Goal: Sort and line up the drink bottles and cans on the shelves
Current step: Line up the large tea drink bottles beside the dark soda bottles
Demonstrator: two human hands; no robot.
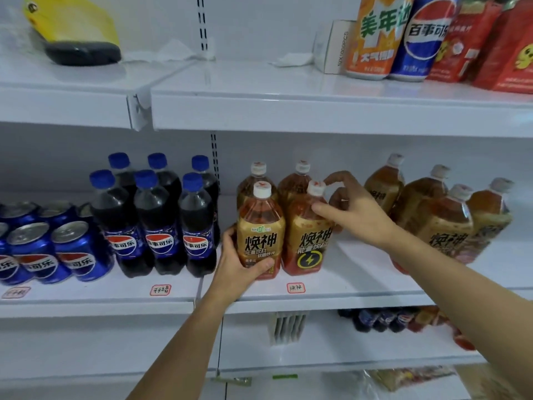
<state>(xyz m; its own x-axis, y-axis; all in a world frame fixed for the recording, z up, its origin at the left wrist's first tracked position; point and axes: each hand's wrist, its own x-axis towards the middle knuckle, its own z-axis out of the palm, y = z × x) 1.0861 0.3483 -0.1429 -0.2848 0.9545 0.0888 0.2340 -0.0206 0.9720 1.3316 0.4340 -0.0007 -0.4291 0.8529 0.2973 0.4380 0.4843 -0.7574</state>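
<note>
Drink bottles and cans fill the middle shelf (360, 284), and the landmark here is the small red-framed price tag (296, 287) on its front edge. Directly above that tag stand four amber energy-drink bottles in a two-by-two block; the left hand (240, 262) is curled around the lower body of the front left bottle (261, 229), and the right hand (350, 209) rests thumb and fingers about the shoulder and neck of the front right bottle (310, 229), so this block looks like the step in hand. Left of the tag, six cola bottles (161, 220) already stand in tidy rows, with blue cans (54, 249) further left also grouped. Right of the tag, the remaining amber bottles (444, 217) sit bunched and uneven, so I judge the task roughly half done. Well above the tag, two tall cans (401, 36) stand beside red pouches, seemingly unsorted. The bottles are clear, smooth plastic with rounded shoulders, white ribbed caps and glossy gold wrap labels; the cans are shiny metal cylinders with silvery tops; the shelf is flat white painted metal
</note>
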